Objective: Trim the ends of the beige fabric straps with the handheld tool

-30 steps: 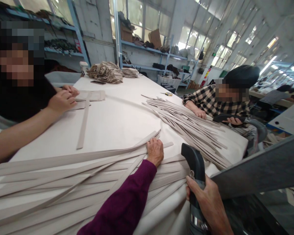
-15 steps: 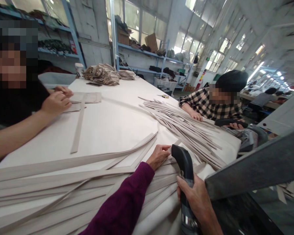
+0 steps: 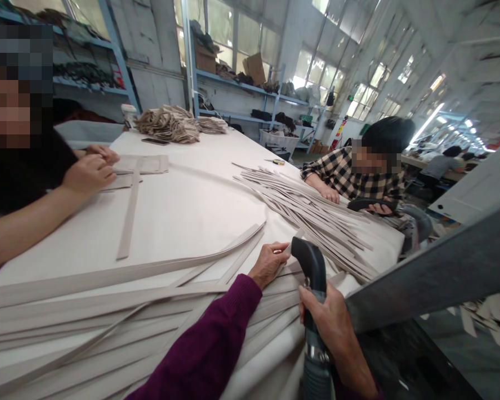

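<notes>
My right hand (image 3: 332,319) is wrapped round a black curved vacuum hose handle (image 3: 312,261). A metal clamp joins it to a ribbed hose (image 3: 316,378) below. My left hand (image 3: 270,264) pinches a beige fabric strip (image 3: 289,250) right beside the mouth of the handle; most of that strip is hidden by the fingers and the handle. Under and around my left forearm, several long beige strips (image 3: 120,311) lie spread over the white tabletop (image 3: 200,205). Another bundle of narrow strips (image 3: 300,205) lies just beyond the handle.
A grey metal beam (image 3: 433,272) slants across on the right. At left a co-worker's hands (image 3: 89,169) rest on fabric pieces; at right a person in a checked shirt (image 3: 337,172) holds a similar black handle (image 3: 370,205). A fabric pile (image 3: 170,125), phone (image 3: 155,141) and cutter (image 3: 278,162) lie farther back.
The whole view has shifted slightly. The co-worker's black handle at right has moved a little to the left. My hands keep nearly the same hold on handle and strip.
</notes>
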Motion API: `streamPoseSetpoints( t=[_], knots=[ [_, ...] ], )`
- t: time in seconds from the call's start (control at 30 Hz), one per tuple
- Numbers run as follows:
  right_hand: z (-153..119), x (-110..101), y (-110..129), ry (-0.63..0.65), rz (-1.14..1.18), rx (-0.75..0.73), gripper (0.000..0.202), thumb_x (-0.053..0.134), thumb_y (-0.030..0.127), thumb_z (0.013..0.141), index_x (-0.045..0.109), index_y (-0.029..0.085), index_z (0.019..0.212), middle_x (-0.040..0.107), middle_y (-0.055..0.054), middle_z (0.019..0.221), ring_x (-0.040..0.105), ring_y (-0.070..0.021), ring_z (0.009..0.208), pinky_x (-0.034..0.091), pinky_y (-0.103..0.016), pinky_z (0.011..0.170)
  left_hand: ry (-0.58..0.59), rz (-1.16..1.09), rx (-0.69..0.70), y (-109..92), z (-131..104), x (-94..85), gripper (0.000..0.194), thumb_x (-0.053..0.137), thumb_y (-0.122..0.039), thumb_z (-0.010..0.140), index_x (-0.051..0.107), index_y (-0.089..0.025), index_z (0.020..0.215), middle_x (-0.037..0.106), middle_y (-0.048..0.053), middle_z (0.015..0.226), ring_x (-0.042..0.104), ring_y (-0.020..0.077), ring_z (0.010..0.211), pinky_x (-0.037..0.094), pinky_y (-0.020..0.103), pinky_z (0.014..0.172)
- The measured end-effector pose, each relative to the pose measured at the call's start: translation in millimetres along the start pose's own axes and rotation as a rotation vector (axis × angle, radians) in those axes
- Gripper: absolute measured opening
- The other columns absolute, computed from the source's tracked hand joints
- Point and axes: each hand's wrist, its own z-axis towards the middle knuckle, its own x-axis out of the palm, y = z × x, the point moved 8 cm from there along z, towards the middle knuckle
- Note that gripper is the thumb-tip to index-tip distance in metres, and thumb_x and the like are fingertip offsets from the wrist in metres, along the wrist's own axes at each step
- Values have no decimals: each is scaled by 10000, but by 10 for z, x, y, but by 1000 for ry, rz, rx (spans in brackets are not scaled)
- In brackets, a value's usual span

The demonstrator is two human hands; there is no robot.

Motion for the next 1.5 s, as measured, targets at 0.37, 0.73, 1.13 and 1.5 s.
streamPoseSetpoints(
  t=[0.37, 0.73, 1.13, 1.5],
  knots=[
    [6, -41, 20, -4, -45, 0, 141, 514, 322, 738, 465, 195, 700, 540, 41, 419, 524, -132, 376, 421, -208, 391, 87, 384, 177, -197, -50, 41, 289, 519, -180, 721, 682, -161, 959, 509, 1, 732, 447, 102, 705, 350, 223, 660],
    [137, -61, 22, 27, 66, 27, 176, 537, 348, 724, 458, 191, 726, 529, 49, 397, 514, -138, 351, 413, -214, 351, 132, 592, 235, -305, -108, 112, 290, 464, -236, 796, 668, -175, 992, 492, -1, 696, 442, 117, 705, 344, 236, 688],
    [198, -37, -51, 26, 170, 58, 197, 560, 364, 697, 470, 190, 677, 547, 39, 430, 510, -131, 367, 414, -222, 372, 92, 232, 95, -97, -29, 34, 366, 512, -154, 687, 657, -153, 1023, 570, 28, 866, 499, 125, 753, 374, 215, 648],
    [13, 40, -3, 84, 113, 49, 203, 550, 370, 717, 450, 195, 692, 537, 41, 423, 504, -134, 363, 405, -220, 361, 78, 457, 250, -335, -97, 44, 300, 489, -180, 735, 683, -180, 964, 489, -14, 655, 438, 101, 670, 333, 220, 643]
  ],
)
